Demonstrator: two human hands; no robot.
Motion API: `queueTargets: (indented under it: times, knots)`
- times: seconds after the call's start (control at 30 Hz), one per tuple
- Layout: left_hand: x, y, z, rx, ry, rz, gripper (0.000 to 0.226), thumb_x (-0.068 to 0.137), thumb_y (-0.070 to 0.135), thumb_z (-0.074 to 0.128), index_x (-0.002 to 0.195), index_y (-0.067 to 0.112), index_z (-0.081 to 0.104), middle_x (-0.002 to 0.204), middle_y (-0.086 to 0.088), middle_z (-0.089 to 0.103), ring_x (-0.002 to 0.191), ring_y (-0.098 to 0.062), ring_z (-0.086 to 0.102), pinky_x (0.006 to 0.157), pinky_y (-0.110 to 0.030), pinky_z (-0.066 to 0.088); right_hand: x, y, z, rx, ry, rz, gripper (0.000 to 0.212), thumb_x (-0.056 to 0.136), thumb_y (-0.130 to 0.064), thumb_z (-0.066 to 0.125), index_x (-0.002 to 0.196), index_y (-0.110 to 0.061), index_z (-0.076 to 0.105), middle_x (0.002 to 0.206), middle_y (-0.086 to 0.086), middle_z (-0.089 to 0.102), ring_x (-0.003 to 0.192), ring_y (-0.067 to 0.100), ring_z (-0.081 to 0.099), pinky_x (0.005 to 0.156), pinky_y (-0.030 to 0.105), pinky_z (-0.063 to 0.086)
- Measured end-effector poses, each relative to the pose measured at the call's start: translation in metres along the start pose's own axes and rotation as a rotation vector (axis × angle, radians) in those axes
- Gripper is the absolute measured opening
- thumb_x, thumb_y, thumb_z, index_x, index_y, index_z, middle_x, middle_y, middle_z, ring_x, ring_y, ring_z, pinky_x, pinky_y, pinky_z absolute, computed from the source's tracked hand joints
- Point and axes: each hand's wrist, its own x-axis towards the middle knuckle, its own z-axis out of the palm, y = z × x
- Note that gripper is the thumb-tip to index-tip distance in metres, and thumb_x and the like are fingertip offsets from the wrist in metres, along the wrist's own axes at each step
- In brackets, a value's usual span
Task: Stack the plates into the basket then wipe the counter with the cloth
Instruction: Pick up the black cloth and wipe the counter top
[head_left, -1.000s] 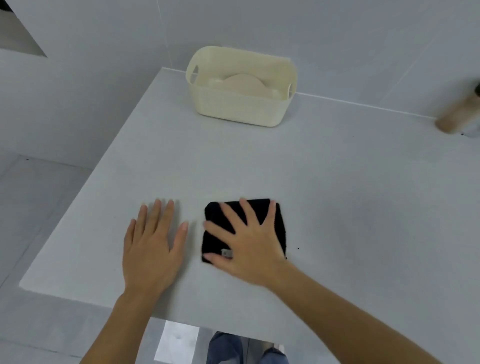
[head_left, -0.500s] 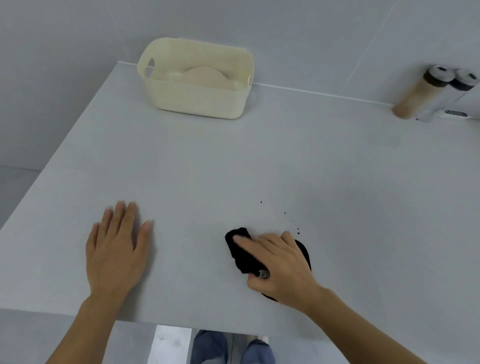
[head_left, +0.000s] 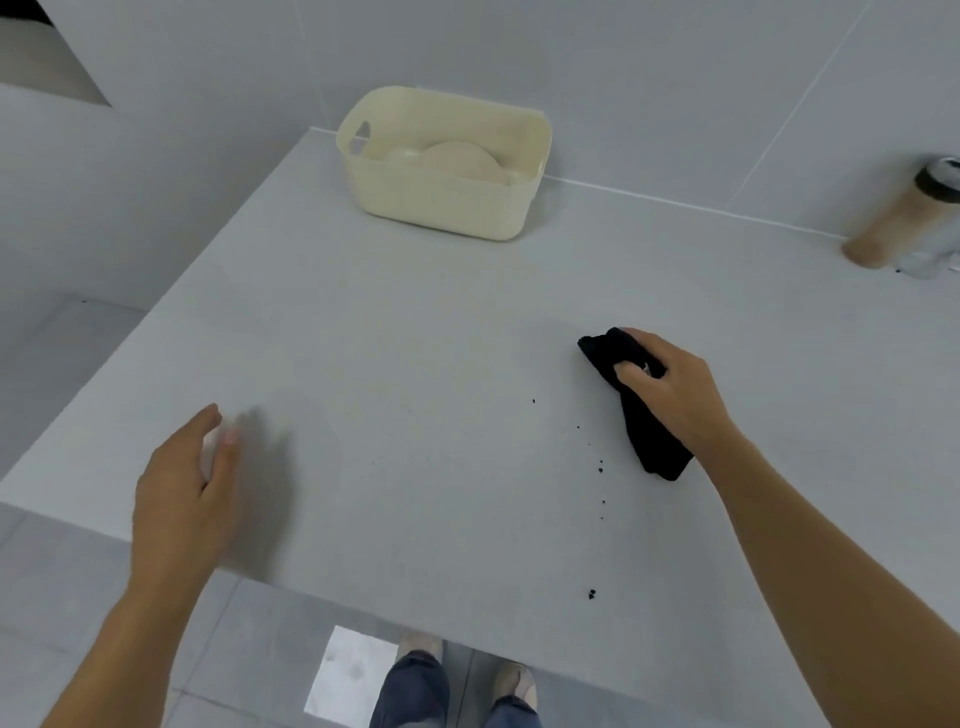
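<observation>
A cream plastic basket (head_left: 441, 208) stands at the back of the grey counter (head_left: 415, 338), against the wall. Pale round plates (head_left: 460, 160) lie stacked inside it. My right hand (head_left: 670, 389) grips a bunched black cloth (head_left: 652, 441) on the counter's right half; part of the cloth is hidden under my fingers. My left hand (head_left: 182, 493) hovers just above the near left of the counter, fingers loose, holding nothing, blurred by motion. Several small black specks (head_left: 600, 467) dot the surface left of the cloth.
A tan cylindrical bottle with a dark cap (head_left: 893, 218) and a clear item beside it stand at the back right by the wall. The counter's near edge (head_left: 363, 608) drops to a tiled floor, where my feet (head_left: 457, 675) show.
My right hand bunched the flat cloth and dragged it rightward and away across the counter, leaving black specks. My left hand lifted off the surface and turned on edge.
</observation>
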Motion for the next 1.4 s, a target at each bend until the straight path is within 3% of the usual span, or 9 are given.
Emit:
queueTargets:
  times: [0.2,0.4,0.53,0.7,0.9,1.0,1.1,1.23,1.4]
  knots:
    - [-0.01,0.009,0.0,-0.117,0.009,-0.006,0.044,0.094,0.043,0.036,0.13,0.019,0.047,0.136,-0.003,0.052,0.122,-0.027,0.047,0.099,-0.044,0.037,-0.017,-0.039,0.042,-0.176,-0.3,-0.25,0.038,0.076,-0.023,0.061,0.114,-0.028,0.063,0.104,-0.005,0.071,0.091,0.016,0.064,0.084,0.029,0.049]
    - [0.011,0.017,0.009,-0.091,-0.058,0.098,0.043,0.095,0.039,0.038,0.129,0.016,0.048,0.134,-0.003,0.053,0.106,-0.022,0.052,0.093,-0.041,0.039,-0.07,-0.044,0.034,-0.251,-0.529,-0.385,0.033,0.066,-0.026,0.053,0.093,-0.017,0.069,0.084,0.005,0.071,0.082,0.016,0.06,0.081,0.024,0.033]
    - [0.027,0.006,0.007,0.267,-0.086,0.215,0.052,0.095,0.037,0.04,0.136,0.004,0.041,0.14,-0.018,0.046,0.13,-0.035,0.04,0.107,-0.048,0.028,-0.094,-0.04,0.027,-0.193,-0.576,-0.286,0.04,0.064,-0.033,0.053,0.098,-0.023,0.07,0.087,-0.018,0.068,0.091,-0.009,0.053,0.084,0.007,0.03]
    - [0.04,-0.026,0.007,0.5,-0.244,0.245,0.067,0.089,0.055,0.023,0.147,0.022,0.016,0.156,-0.003,0.017,0.144,-0.024,0.008,0.117,-0.041,0.006,-0.086,-0.052,0.033,0.047,-0.324,0.022,0.032,0.071,-0.002,0.065,0.098,-0.017,0.072,0.078,-0.021,0.065,0.069,-0.011,0.059,0.064,0.002,0.043]
    - [0.044,-0.041,0.013,0.509,-0.256,0.237,0.066,0.087,0.063,0.009,0.146,0.035,0.001,0.158,0.007,0.001,0.145,-0.016,-0.004,0.118,-0.038,-0.001,-0.079,-0.149,0.1,0.199,0.115,0.19,0.02,0.07,-0.024,0.059,0.057,-0.014,0.047,0.05,-0.006,0.043,0.048,0.01,0.041,0.048,0.027,0.034]
    - [0.045,-0.043,0.011,0.482,-0.245,0.248,0.06,0.092,0.056,0.013,0.146,0.034,0.0,0.157,0.008,0.0,0.145,-0.015,-0.002,0.117,-0.038,0.0,-0.098,-0.202,0.174,0.134,0.008,0.134,0.015,0.078,-0.031,0.055,0.084,-0.019,0.06,0.073,0.001,0.064,0.07,0.02,0.059,0.066,0.034,0.047]
    - [0.044,-0.047,0.008,0.488,-0.251,0.323,0.063,0.095,0.037,0.036,0.145,0.027,0.0,0.157,0.003,0.003,0.145,-0.017,-0.001,0.118,-0.039,0.005,-0.121,-0.23,0.237,-0.143,-0.127,0.075,0.048,0.087,-0.035,0.045,0.133,-0.02,0.041,0.116,0.012,0.06,0.102,0.028,0.054,0.09,0.037,0.041]
    - [0.049,-0.051,0.006,0.424,-0.238,0.31,0.064,0.092,0.025,0.046,0.147,0.019,0.013,0.157,0.0,0.013,0.144,-0.017,0.005,0.118,-0.038,0.006,-0.132,-0.223,0.252,-0.471,-0.085,0.048,0.062,0.076,-0.049,0.051,0.136,-0.039,0.036,0.129,0.0,0.059,0.112,0.019,0.059,0.081,0.04,0.053]
    - [0.049,-0.05,0.01,0.446,-0.218,0.287,0.055,0.094,0.021,0.037,0.146,0.019,0.019,0.156,0.001,0.017,0.144,-0.017,0.008,0.118,-0.038,0.006,-0.145,-0.193,0.253,-0.611,-0.114,-0.19,0.069,0.069,-0.031,0.064,0.132,-0.04,0.039,0.142,0.001,0.047,0.125,0.024,0.049,0.091,0.049,0.047]
